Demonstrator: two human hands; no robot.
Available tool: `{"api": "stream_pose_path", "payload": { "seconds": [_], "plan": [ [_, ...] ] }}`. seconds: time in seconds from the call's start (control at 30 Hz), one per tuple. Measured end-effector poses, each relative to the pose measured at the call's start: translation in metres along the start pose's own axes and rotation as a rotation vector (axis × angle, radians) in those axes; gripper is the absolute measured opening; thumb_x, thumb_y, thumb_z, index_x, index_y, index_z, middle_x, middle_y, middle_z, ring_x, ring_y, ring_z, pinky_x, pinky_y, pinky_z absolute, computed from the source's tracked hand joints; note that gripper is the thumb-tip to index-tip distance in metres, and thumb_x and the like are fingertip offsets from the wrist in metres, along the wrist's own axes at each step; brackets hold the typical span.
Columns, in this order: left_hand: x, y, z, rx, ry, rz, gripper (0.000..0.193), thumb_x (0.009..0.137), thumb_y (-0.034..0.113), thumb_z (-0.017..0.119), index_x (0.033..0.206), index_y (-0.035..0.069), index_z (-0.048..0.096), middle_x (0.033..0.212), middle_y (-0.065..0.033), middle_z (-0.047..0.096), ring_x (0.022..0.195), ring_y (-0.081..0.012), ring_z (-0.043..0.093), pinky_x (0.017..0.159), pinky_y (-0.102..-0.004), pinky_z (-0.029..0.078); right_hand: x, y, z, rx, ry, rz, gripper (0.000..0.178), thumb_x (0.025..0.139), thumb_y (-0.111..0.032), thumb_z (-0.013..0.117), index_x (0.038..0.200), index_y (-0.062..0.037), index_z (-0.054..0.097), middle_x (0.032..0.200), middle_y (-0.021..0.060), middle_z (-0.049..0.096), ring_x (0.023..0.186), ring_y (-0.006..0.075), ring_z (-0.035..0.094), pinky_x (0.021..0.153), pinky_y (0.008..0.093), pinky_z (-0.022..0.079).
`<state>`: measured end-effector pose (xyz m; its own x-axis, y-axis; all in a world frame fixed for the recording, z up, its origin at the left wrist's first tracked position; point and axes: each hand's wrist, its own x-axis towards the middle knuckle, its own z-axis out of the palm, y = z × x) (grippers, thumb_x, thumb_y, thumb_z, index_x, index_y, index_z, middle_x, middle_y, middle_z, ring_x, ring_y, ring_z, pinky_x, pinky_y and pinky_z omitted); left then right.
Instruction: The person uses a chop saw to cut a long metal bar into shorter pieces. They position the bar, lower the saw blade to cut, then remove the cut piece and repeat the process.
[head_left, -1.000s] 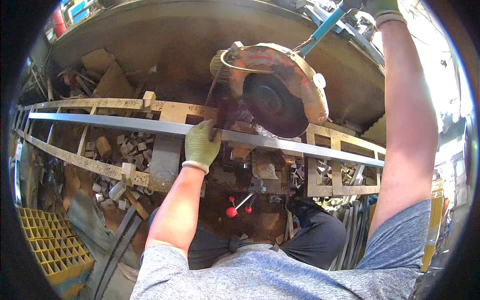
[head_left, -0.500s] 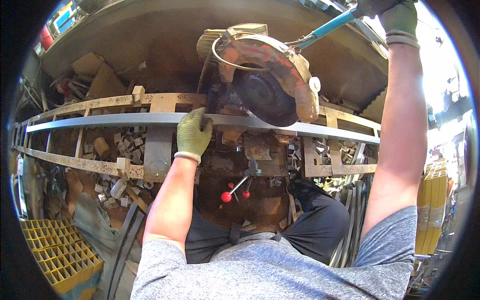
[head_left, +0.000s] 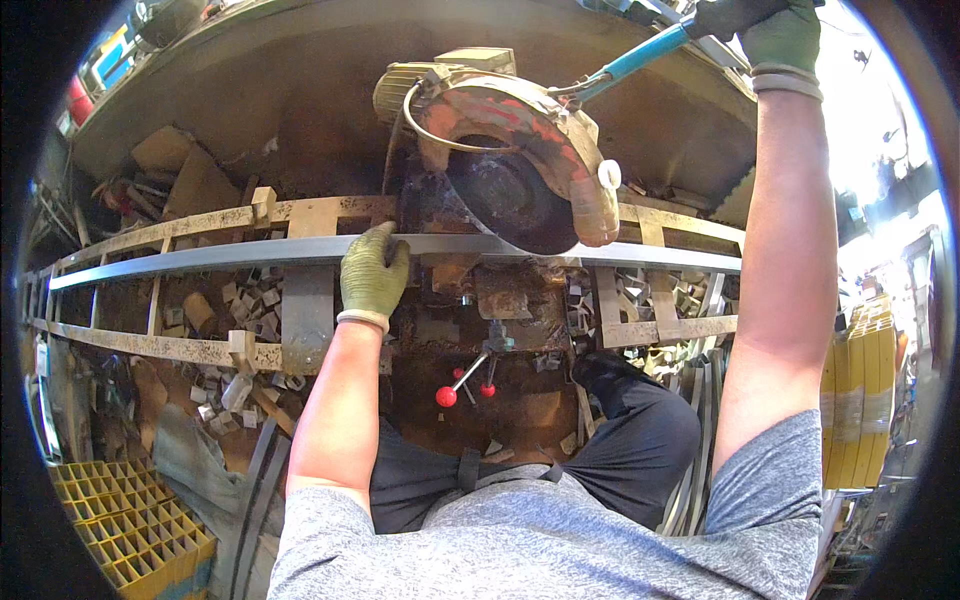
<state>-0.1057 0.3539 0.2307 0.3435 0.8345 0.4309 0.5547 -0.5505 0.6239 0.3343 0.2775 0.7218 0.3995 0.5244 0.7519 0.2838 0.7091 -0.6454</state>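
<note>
A long silver metal bar (head_left: 190,260) lies across the frame of a cut-off saw, running left to right. My left hand (head_left: 375,272), in a green glove, grips the bar left of the blade, fingers curled over its far side. My right hand (head_left: 785,38), also gloved, is wrapped round the dark grip at the end of the saw's blue lever (head_left: 645,55) at the upper right. The dark round blade (head_left: 515,200) hangs under a worn orange guard (head_left: 525,110), its lower edge overlapping the bar in view. Whether it touches the bar I cannot tell.
Below the blade stands a clamp handle with red knobs (head_left: 447,397). Cut metal offcuts (head_left: 255,305) lie heaped under the frame rails (head_left: 175,343). Yellow-edged stacked square tubes (head_left: 130,520) sit at the lower left, and yellow lengths (head_left: 860,400) at the right.
The whole view has shifted slightly. The blade appears a little lower against the bar. Both hands keep their holds.
</note>
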Motion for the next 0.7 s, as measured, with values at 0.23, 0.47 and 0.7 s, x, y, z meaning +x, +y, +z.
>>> {"api": "stream_pose_path", "payload": {
  "seconds": [0.23,0.47,0.7],
  "plan": [
    [0.0,-0.002,0.003,0.015,0.014,0.013,0.042,0.108,0.028,0.084,0.142,0.003,0.083,0.141,-0.0238,0.084,0.133,-0.0458,0.079,0.118,-0.0547,0.062,-0.033,-0.016,0.017,0.156,0.04,0.126,0.048,0.122,-0.058,0.052,0.088,-0.0246,0.061,0.072,-0.0039,0.05,0.062,0.022,0.056,0.062,0.0452,0.055],
    [0.001,-0.006,0.001,0.052,-0.026,-0.012,0.047,0.111,0.031,0.081,0.149,0.003,0.08,0.15,-0.0246,0.081,0.142,-0.0456,0.075,0.125,-0.0553,0.058,0.003,0.01,-0.008,0.409,-0.125,0.106,0.039,0.122,-0.049,0.06,0.095,-0.0218,0.069,0.083,-0.0005,0.065,0.069,0.0223,0.065,0.069,0.0462,0.06],
    [0.002,-0.005,0.001,0.024,-0.032,-0.044,0.043,0.11,0.026,0.079,0.146,0.002,0.081,0.147,-0.0252,0.082,0.139,-0.0463,0.076,0.123,-0.055,0.058,-0.023,-0.004,-0.004,0.284,-0.136,0.199,0.031,0.118,-0.037,0.062,0.095,-0.0177,0.071,0.089,0.0036,0.071,0.083,0.0205,0.069,0.084,0.0484,0.062]
  ]
}}
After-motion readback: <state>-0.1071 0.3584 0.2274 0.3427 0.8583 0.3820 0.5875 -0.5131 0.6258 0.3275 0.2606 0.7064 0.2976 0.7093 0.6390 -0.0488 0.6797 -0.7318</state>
